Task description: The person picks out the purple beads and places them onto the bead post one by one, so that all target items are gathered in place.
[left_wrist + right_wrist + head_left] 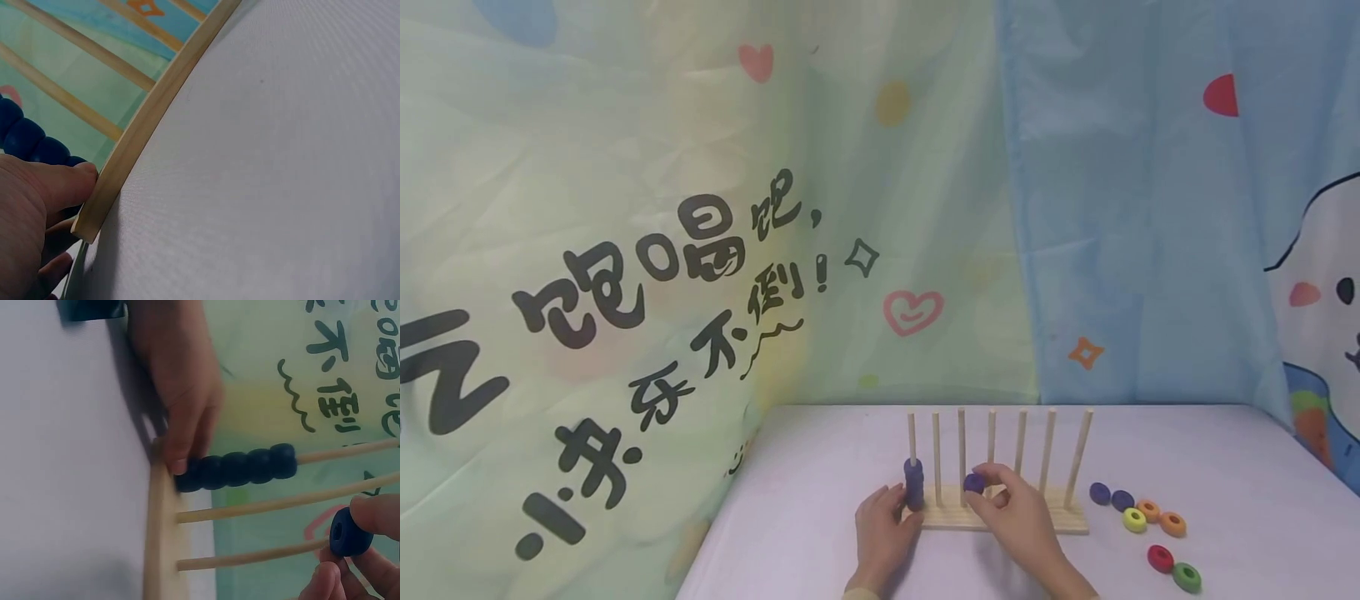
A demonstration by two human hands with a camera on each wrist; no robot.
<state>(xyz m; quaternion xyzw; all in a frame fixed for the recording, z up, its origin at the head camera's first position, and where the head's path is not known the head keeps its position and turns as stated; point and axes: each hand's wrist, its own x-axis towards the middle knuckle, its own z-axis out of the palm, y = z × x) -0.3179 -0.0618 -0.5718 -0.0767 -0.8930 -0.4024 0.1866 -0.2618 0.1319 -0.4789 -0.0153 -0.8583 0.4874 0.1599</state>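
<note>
A wooden rack with a row of upright pegs stands on the table. Several dark purple-blue beads are stacked on its leftmost peg, down at the base. My left hand grips the rack's left end, its thumb right by the lowest bead; part of its fingers is hidden behind the wood. Between thumb and fingertips, my right hand pinches a single purple-blue bead, its hole showing in the right wrist view. That bead is in front of the pegs, overlapping the third one low down in the head view.
Right of the rack lie loose beads: two purple, two orange, a yellow one, a red one and a green one. A printed curtain hangs behind the white tabletop.
</note>
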